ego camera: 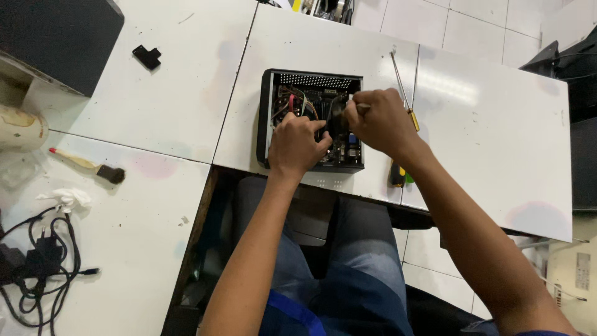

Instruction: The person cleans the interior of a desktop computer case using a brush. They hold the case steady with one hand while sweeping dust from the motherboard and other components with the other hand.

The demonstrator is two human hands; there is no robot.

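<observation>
Head view, upper centre of frame: small open black metal computer case (268,118) with its lid off is sitting on the white table (497,137), circuit board and coloured wires showing inside. Both hands are working inside it, side by side and nearly touching. Left hand (297,144) is lying lower and left, fingers curled down onto a dark rounded part (337,115) in the case's middle; grip itself hidden, so cannot tell how tight. Right hand (379,121) is coming in from the right, fist closed narrow around a thin tool handle, tip hidden. Dark part is lying between the two hands, right hand slightly higher in frame. Long slim screwdriver (401,84) with yellow handle is resting just right of the case, long axis running up-frame. Wooden-handled brush (87,165) is lying well apart, at left.
</observation>
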